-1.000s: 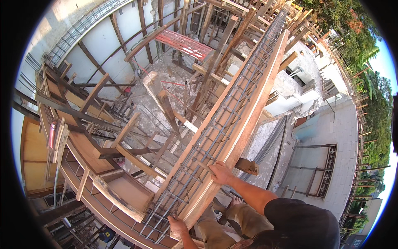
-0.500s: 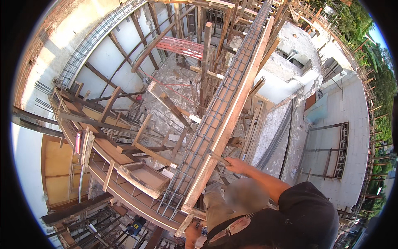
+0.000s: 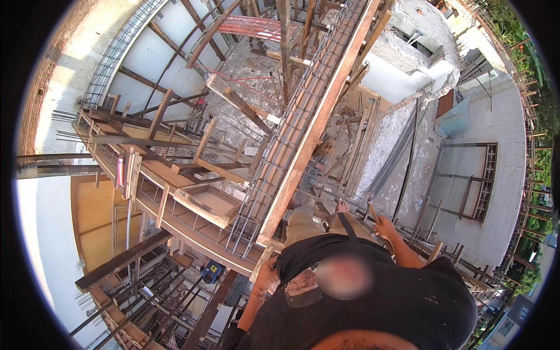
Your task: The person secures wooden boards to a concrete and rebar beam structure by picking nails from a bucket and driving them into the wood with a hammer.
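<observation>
My right hand (image 3: pixel 385 227) is closed around a wooden handle (image 3: pixel 373 213), held out beside my right leg; whatever head the tool has is not clear. My left hand (image 3: pixel 267 276) is low at the near end of the formwork, fingers curled against a short wooden piece (image 3: pixel 261 263). What those fingers hold, if anything, is hidden. Just ahead runs a long wooden plank (image 3: pixel 315 137), forming one side of a narrow beam form. Inside that form lies a cage of steel reinforcing bars (image 3: pixel 289 131), stretching away to the far right.
A curved formwork (image 3: pixel 192 242) joins from the left, with a shallow wooden box (image 3: pixel 210 201) on it. Timber props (image 3: pixel 286 52) rise over a rubble-strewn floor far below. My bare foot (image 3: pixel 342 206) stands right of the plank. A blue-and-yellow object (image 3: pixel 211 271) lies lower left.
My right hand has drawn the wooden handle away from the plank, to the right. My left hand has come up along the short wooden piece, and the view has shifted.
</observation>
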The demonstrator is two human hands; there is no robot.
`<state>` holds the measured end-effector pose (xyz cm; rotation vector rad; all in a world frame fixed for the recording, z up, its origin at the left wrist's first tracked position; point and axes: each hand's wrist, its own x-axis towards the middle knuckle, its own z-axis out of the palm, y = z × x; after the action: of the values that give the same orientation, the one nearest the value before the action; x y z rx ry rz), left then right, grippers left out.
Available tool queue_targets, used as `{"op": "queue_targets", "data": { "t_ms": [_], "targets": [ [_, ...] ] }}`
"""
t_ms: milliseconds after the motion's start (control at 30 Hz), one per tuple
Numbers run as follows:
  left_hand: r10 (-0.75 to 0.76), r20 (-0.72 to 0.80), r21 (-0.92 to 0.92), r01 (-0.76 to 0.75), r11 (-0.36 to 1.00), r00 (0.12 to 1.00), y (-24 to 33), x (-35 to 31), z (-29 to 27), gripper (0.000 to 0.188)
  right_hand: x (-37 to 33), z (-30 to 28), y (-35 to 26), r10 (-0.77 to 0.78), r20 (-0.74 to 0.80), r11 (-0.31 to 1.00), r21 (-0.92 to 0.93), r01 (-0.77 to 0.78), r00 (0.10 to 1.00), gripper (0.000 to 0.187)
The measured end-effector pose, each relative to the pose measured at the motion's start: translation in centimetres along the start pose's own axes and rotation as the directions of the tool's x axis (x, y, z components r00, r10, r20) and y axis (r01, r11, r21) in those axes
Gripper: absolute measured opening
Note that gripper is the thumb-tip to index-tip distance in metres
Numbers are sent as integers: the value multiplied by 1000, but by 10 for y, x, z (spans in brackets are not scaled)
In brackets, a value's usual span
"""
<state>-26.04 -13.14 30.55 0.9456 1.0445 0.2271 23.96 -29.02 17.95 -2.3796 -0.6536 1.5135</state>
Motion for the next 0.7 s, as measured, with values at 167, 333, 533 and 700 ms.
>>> {"op": "queue_targets", "data": {
  "t_ms": [167,333,533,700],
  "targets": [
    [-2,-80,498,41,866,997,45,6,15,39,-24,12,32,119,-47,978,180,-108,992,32],
    [-29,-83,924,88,372,996,28,32,14,35,-18,20,36,97,-28,988,-120,-99,995,29],
    [-161,-106,726,187,662,981,22,34,14,33,-9,11,19,-1,119,980,-197,25,993,30],
    [-115,-122,636,167,754,986,34,35,27,33,-3,6,19,26,68,969,-247,-8,997,36]
  ]
}}
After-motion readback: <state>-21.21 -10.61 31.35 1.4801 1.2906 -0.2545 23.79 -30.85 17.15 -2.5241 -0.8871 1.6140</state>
